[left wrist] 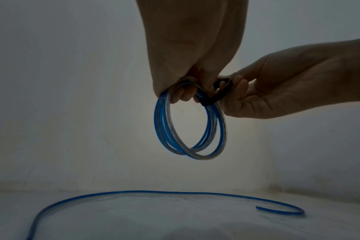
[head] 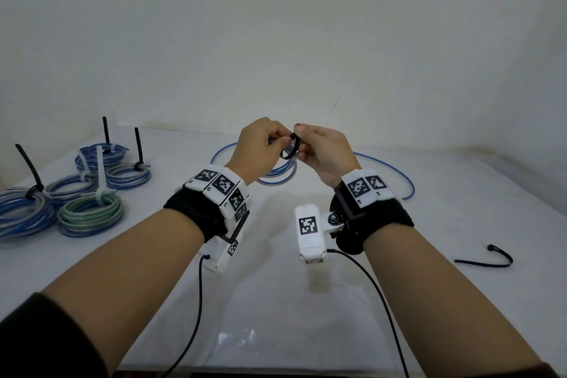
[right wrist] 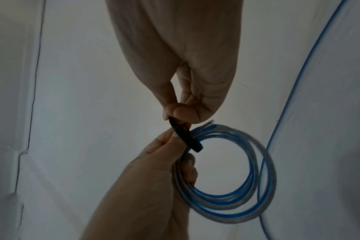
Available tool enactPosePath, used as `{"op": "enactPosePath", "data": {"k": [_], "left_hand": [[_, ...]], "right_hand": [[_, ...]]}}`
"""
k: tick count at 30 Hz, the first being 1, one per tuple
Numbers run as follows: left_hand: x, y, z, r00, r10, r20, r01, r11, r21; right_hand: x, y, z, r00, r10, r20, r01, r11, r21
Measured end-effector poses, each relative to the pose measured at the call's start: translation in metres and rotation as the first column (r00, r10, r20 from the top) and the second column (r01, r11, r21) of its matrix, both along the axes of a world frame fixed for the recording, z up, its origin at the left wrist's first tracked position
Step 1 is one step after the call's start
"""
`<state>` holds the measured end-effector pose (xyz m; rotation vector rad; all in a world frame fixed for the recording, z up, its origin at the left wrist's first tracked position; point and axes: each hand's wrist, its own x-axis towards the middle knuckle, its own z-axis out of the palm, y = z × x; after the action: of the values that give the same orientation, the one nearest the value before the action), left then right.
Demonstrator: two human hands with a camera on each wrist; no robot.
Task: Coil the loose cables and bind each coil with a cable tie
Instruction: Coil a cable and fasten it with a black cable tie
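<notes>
My left hand holds a coil of blue and clear cable up above the table, fingers curled through its top. A black cable tie is looped around the coil's strands. My right hand pinches that black cable tie between thumb and fingertips, right against the left hand. The coil hangs below both hands. In the head view the coil shows only partly behind the left wrist. A loose blue cable lies on the table beyond the hands.
Several bound coils with upright tie tails lie at the left of the white table. A spare black cable tie lies at the right. A white wall stands close behind.
</notes>
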<state>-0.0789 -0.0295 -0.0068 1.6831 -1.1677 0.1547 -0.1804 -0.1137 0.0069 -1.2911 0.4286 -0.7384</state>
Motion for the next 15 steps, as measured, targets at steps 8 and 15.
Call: {"op": "enactPosePath", "data": {"k": [8, 15], "left_hand": [[-0.0011, -0.0003, 0.0014, 0.994, -0.002, -0.107, -0.004, 0.998, -0.061], [-0.0041, 0.0028, 0.0013, 0.996, -0.034, -0.081, 0.03, 0.998, -0.059]], "right_hand": [[0.003, -0.0027, -0.0009, 0.998, -0.056, 0.0, 0.056, 0.998, 0.0], [0.0079, -0.0081, -0.0022, 0.961, -0.275, -0.038, 0.262, 0.942, -0.209]]}}
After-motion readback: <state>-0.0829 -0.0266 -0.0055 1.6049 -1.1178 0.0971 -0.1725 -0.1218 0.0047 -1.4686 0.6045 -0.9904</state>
